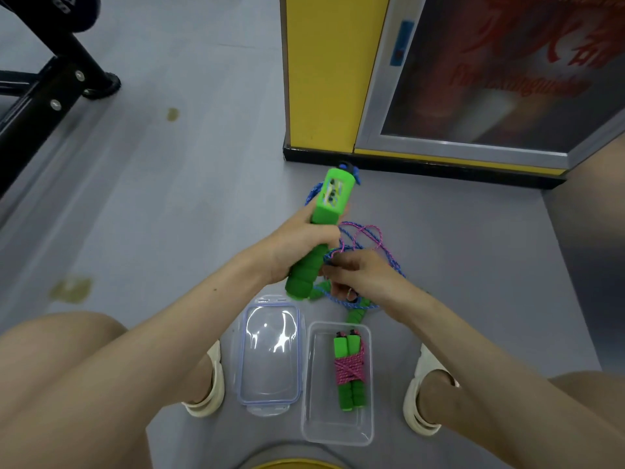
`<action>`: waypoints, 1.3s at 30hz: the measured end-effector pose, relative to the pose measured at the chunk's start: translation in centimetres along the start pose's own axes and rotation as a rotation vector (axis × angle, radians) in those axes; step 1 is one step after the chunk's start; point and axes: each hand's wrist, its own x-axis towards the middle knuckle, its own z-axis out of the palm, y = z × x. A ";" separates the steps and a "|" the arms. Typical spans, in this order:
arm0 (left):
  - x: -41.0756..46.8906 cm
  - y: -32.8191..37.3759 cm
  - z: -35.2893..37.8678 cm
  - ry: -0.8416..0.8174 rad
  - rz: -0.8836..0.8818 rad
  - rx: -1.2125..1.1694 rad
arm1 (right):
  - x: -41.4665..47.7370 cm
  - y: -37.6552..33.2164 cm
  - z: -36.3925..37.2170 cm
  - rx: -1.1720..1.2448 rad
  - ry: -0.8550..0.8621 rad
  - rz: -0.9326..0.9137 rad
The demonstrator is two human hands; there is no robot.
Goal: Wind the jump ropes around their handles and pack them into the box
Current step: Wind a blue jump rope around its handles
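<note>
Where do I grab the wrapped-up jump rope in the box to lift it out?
Come straight down from above: the box is open on top and its walls block the sides. Pinch the wound jump rope across its pink-wrapped middle, where the cord binds it into one piece.

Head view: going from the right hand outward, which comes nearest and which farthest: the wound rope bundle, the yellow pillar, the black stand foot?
1. The wound rope bundle, in the box just below the right hand.
2. The yellow pillar, ahead on the floor.
3. The black stand foot, far off to the left.
</note>
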 end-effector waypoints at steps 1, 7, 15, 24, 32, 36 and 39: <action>-0.2 0.0 -0.1 0.013 -0.002 0.156 | 0.0 0.0 -0.2 -0.019 -0.007 -0.007; -0.5 -0.5 -1.4 0.013 0.010 0.632 | -0.4 -0.4 -1.9 -0.130 -0.035 -0.046; -1.1 -1.3 -2.3 -0.176 -0.195 0.647 | -0.7 -1.5 -3.7 -0.044 0.076 -0.153; -1.9 -1.8 -2.4 -0.342 -0.201 0.134 | -0.2 -1.3 -4.1 0.163 0.107 -0.091; -2.0 -2.0 -1.6 -0.485 -0.215 -0.277 | 0.2 -1.1 -3.1 0.504 0.125 -0.052; -1.6 -1.5 -0.7 -0.532 -0.163 -0.624 | 0.3 -1.0 -1.6 0.709 0.038 -0.036; -1.0 -1.1 -0.2 -0.448 -0.120 -0.669 | 0.6 -0.1 0.0 0.584 0.088 -0.061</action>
